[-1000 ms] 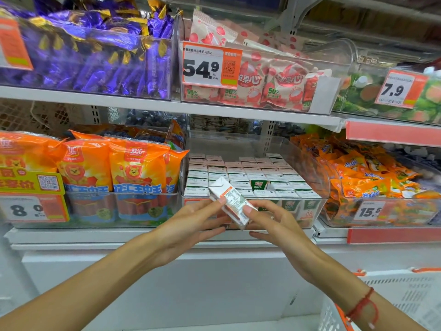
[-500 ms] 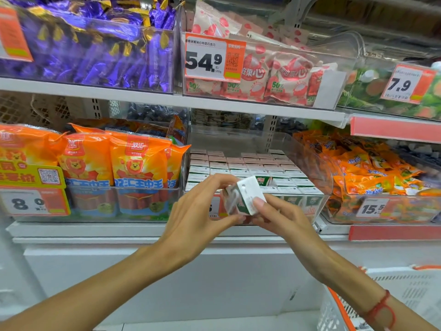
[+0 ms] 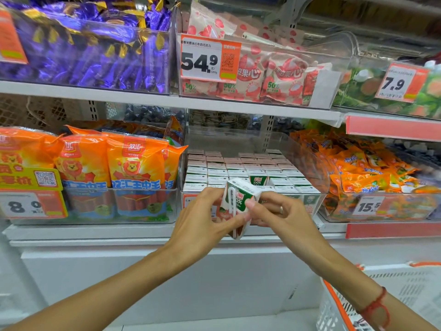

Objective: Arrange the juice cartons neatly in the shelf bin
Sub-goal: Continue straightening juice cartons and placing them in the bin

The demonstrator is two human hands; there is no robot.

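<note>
White shop shelves (image 3: 167, 101) carry clear bins: purple sweets (image 3: 83, 48) above, orange sausage packs (image 3: 114, 168) at left. On the lower shelf, the middle shelf bin (image 3: 319, 173) holds rows of juice cartons (image 3: 241, 167). Just in front of it, the left hand (image 3: 202, 218) and right hand (image 3: 284, 213) both pinch one tilted juice carton (image 3: 238, 204), fingers curled round it.

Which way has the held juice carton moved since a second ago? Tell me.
Yes. The juice carton, held by both hands, has turned upright, green front showing, and dropped lower against the clear bin front.
</note>
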